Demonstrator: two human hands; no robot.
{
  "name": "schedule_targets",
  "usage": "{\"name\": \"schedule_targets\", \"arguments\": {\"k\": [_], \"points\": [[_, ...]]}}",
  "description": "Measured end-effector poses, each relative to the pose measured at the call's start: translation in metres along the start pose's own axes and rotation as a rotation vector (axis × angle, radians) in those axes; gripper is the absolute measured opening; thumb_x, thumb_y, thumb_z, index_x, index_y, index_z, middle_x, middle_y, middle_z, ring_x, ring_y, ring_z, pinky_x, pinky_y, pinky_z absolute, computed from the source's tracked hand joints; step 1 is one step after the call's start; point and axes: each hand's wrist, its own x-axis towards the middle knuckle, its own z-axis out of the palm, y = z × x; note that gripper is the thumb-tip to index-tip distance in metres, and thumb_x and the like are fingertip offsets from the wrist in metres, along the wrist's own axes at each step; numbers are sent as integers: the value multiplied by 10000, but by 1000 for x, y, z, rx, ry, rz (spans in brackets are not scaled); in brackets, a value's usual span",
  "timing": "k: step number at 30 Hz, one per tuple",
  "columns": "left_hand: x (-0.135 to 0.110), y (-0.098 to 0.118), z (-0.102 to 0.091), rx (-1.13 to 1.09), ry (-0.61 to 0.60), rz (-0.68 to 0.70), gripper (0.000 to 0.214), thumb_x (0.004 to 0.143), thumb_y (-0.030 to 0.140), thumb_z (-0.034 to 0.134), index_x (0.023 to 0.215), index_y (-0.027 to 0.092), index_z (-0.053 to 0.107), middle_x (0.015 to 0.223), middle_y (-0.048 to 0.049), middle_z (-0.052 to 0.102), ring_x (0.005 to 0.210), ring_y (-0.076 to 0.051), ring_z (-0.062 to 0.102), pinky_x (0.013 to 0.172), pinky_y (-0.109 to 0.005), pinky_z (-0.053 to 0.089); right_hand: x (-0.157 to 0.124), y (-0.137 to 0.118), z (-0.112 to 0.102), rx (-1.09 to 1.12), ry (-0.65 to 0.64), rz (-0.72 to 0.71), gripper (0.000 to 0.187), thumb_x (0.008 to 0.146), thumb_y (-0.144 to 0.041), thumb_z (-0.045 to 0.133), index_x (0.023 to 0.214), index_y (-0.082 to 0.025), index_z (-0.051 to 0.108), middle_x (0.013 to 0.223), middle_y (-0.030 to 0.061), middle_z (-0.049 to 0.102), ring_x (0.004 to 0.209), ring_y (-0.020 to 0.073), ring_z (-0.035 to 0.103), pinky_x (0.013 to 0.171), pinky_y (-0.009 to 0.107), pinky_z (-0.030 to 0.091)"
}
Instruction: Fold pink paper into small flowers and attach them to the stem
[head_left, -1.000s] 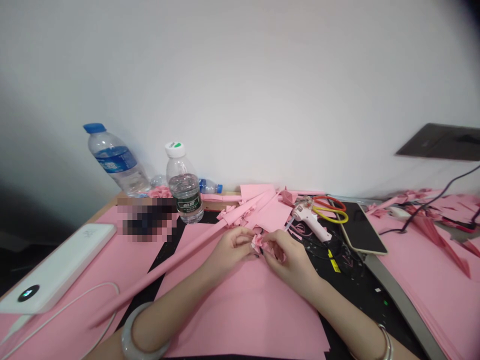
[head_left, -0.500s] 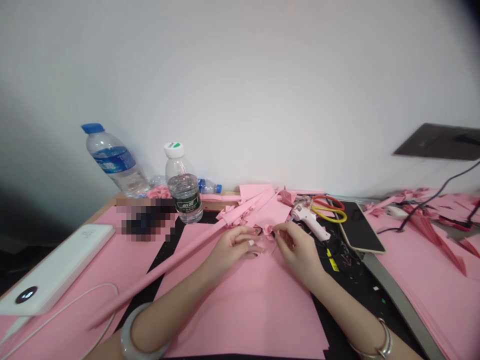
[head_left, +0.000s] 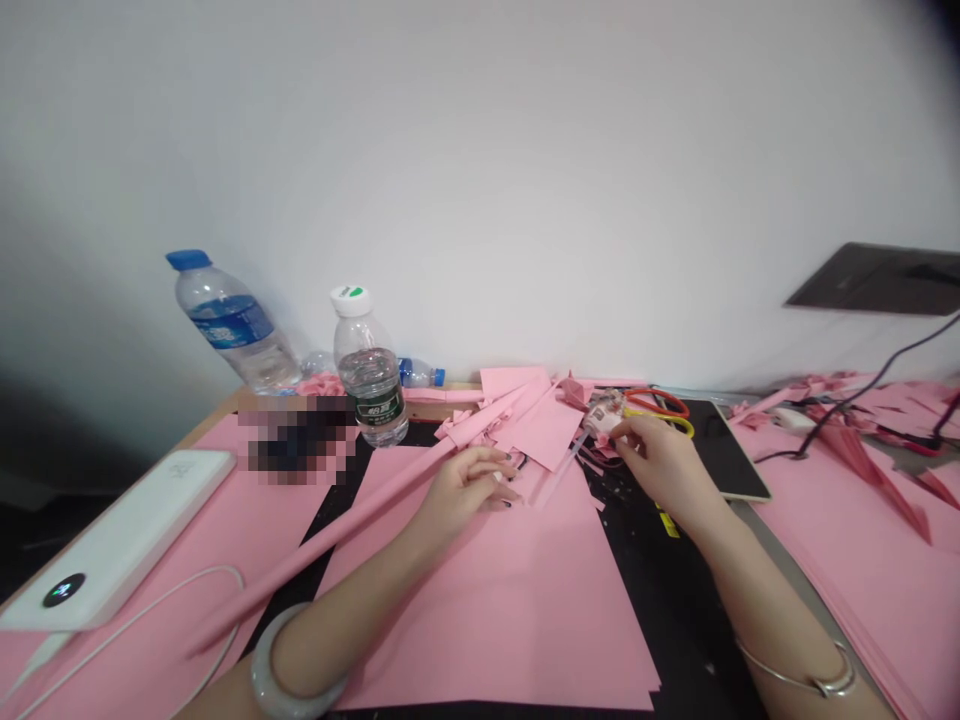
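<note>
My left hand (head_left: 472, 482) rests over the stack of pink paper (head_left: 495, 610), fingers loosely bent and apart, with nothing visible between them. A rolled pink paper tube (head_left: 352, 520) slants past its far side. To the right, my right hand (head_left: 664, 465) is closed around the handle of a white hot glue gun (head_left: 602, 415), most of which the hand covers. A translucent glue stick (head_left: 564, 470) juts from the gun towards the paper. Behind the gun lie scissors with red and yellow handles (head_left: 660, 408), partly hidden by the right hand.
Two upright water bottles, one blue-capped (head_left: 236, 325) and one white-capped (head_left: 371, 380), stand at the back left. A white power bank (head_left: 127, 535) with a cable lies at left. On the right are a dark-screened tablet (head_left: 720, 450), pink paper sheets (head_left: 847, 560) and scraps.
My right hand has moved right, from beside my left fingers onto the glue gun. The small crumpled pink piece between the hands no longer shows there. My left hand has barely moved.
</note>
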Motion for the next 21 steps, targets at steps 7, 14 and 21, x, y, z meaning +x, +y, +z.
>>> {"name": "schedule_targets", "arguments": {"k": [7,14,21], "points": [[-1,1,0,12,2,5,215,795,228,653,995,159,612,1062,-116,719,786,-213,735,797,-388,580,0,-8,0,-10,-115,58,151,815,-170,510,792,-178,658,740,51,676,669,199,618,610,269,399],[1,0,0,28,-6,7,200,788,223,641,977,164,614,1044,-119,720,774,-221,737,792,-404,579,-2,-8,-2,19,-141,74,151,810,-167,498,786,-182,647,694,33,675,632,190,627,600,262,404],[0,-1,0,26,1,7,203,781,224,646,973,164,621,1036,-106,727,753,-200,732,765,-365,581,-3,-17,-11,36,-181,108,140,781,-182,513,759,-186,651,631,15,635,569,179,584,548,253,383]]}}
